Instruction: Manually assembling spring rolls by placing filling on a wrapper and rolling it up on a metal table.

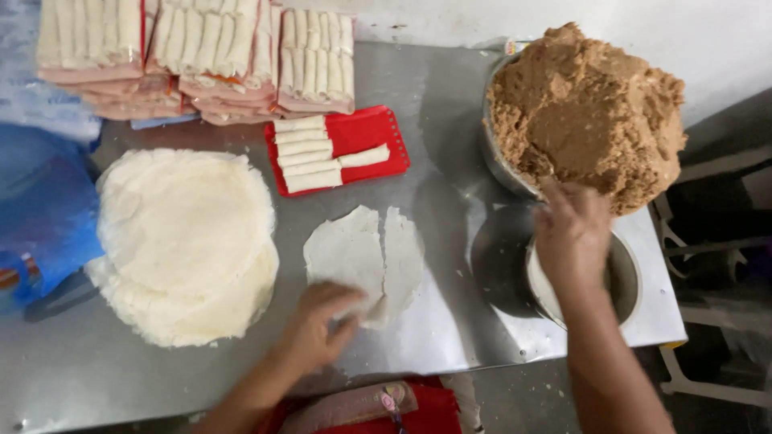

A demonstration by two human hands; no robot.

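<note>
1. Left hand (318,329) presses flat, unclenched, on the thin white round wrapper (362,257).
2. Right hand (572,233) reaches the brown filling mound (583,112); its grasp I cannot tell.
3. Beyond the wrapper, the red plastic tray (374,133) carries five finished white rolls (310,154), half filled.
4. Left of the pressing hand, the thick wrapper stack (185,241) waits.

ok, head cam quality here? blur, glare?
Head view: soft overall; right hand over the small bowl is motion-blurred, left hand on the wrapper slightly so; dull sheen on the steel table; wrapper stack nearly washed out.
</note>
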